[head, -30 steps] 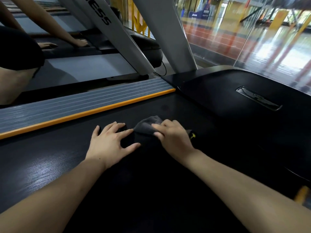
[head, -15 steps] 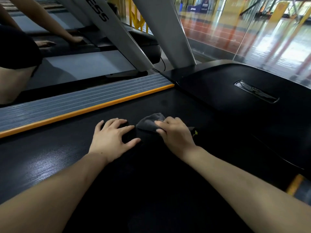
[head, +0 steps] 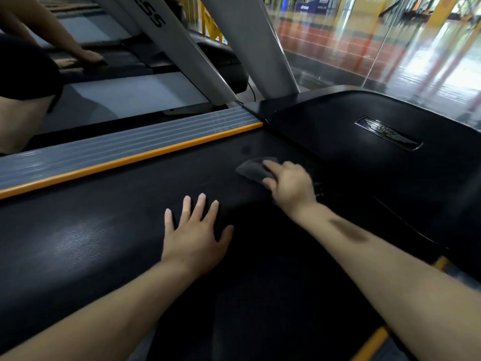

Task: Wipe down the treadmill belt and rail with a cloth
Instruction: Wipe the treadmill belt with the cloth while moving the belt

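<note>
Right hand [head: 291,188] fingers [head: 270,165] curl over the cloth [head: 253,169], centre frame, pinning it to the belt [head: 104,230] (cloth pokes out leftward). Left hand [head: 194,235] flat, fingers spread, holding nothing.

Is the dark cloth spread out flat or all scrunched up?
Scrunched up. The dark grey cloth sits bunched on the black treadmill belt, gripped under the right hand, only a small folded corner showing.

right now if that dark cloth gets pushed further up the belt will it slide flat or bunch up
The cloth looks soft and floppy: it lies crumpled under the right hand, so it will probably bunch rather than slide flat. It seems light. The belt looks finely textured, so it may drag a little.
</note>
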`<state>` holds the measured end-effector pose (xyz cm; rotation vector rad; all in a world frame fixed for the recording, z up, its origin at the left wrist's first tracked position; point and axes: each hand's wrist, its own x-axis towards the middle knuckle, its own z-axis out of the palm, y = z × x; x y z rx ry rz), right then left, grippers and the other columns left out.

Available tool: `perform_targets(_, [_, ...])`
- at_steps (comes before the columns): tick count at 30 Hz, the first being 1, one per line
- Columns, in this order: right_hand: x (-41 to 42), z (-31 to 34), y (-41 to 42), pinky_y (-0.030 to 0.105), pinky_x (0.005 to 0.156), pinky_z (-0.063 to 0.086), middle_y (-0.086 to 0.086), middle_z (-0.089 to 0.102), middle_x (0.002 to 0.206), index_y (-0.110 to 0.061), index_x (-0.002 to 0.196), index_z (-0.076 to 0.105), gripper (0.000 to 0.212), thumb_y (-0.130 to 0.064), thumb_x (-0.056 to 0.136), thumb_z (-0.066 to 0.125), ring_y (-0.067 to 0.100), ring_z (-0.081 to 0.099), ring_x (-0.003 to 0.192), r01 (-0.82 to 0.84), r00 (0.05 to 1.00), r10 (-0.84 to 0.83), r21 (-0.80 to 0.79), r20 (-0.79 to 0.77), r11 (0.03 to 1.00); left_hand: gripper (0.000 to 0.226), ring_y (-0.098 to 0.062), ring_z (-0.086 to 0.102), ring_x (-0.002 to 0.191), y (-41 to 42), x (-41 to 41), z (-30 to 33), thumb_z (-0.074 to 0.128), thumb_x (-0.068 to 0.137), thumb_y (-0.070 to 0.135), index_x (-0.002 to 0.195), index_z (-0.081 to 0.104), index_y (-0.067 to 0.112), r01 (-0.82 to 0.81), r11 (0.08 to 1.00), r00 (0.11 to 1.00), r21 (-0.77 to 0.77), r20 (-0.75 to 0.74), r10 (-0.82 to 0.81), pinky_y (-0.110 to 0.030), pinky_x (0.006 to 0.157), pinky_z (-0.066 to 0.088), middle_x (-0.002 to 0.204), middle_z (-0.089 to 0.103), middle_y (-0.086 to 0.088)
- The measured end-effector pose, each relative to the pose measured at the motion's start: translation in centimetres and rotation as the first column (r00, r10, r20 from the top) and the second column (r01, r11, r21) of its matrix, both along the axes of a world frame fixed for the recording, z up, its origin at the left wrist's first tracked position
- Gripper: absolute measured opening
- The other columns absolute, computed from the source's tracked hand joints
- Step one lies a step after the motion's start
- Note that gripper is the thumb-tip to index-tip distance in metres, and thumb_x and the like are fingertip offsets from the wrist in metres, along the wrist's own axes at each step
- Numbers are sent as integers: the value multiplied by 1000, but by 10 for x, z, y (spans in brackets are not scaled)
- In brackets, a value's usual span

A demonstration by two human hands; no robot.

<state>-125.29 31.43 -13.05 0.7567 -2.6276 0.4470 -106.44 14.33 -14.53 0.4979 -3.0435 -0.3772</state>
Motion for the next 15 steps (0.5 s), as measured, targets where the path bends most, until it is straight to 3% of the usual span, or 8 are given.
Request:
perform_targets(3, [41,-9,-9,39,71,52,6,57,90,-33,119,65,37,-38,82,69,29,55,85,-221,975,221,-19,-8,975,74,-20,-18,154,5,3,-4,18,95,71,160,11,36,-5,1000,999,-28,-36,4,-57,122,-7,169,-5,7])
perform_targets(5, [17,-4,1,39,78,52,4,58,96,-34,116,69,32,-43,85,64,26,55,93,-249,968,250,-22,37,968,71,-20,-16,154,7,3,-4,19,94,72,158,15,40,2,999,998,-43,-70,-5,-57,122,-7,169,0,7])
perform_targets(7, [-29,-3,24,38,85,50,4,58,104,-31,117,69,33,-44,87,63,27,54,102,-121,993,120,23,20,992,68,-18,-11,155,9,3,-4,23,94,72,156,22,42,36,997,994,-63,-104,-43,-56,123,-5,169,8,9])
perform_targets(10, [-81,-2,63,32,74,43,3,55,106,-27,114,68,33,-45,90,56,29,54,101,160,987,-160,-10,-4,987,69,-11,-6,155,10,2,-4,22,92,73,154,28,43,87,994,989,-70,-112,-94,-53,124,-6,167,16,12])
perform_targets(13, [-59,-1,49,35,74,42,9,60,101,-26,116,68,27,-34,93,57,33,53,93,210,977,-209,52,-38,976,76,-10,-3,155,11,2,-2,12,86,75,153,30,44,96,993,988,-75,-114,-104,-52,123,-7,167,18,13])
perform_targets(15, [-23,2,30,37,72,47,12,65,96,-30,120,68,33,-32,87,65,37,57,83,138,990,-137,10,-33,990,78,-11,-1,155,11,3,-1,11,85,75,153,32,44,97,993,987,-65,-121,-104,-52,123,-7,166,20,13])
